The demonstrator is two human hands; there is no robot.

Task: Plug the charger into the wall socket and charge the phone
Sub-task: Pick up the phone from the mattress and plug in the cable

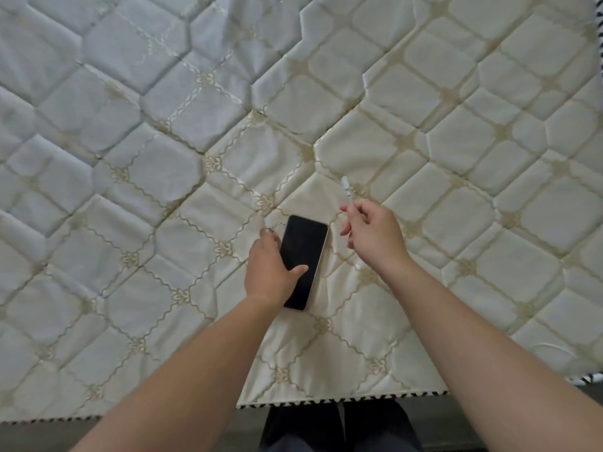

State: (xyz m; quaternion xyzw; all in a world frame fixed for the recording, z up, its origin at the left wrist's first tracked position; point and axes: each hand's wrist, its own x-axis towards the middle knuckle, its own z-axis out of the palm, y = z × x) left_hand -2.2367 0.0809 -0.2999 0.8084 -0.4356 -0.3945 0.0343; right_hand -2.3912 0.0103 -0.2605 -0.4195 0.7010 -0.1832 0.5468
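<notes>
A black-screened phone [305,252] with a pale edge is held over the quilted mattress [163,190], screen up and dark. My left hand [269,270] grips its left side, thumb across the lower screen. To its right, my right hand [372,231] pinches a white charger cable, and the connector end [346,185] sticks up from my fingers, pointing away from the phone. A stretch of white cable [551,349] lies on the mattress at the lower right. No wall socket or charger brick is in view.
The cream mattress with gold stitched diamonds fills the view. Its near edge [326,399] has a dark zigzag trim, with my dark trousers [336,425] and the floor below it.
</notes>
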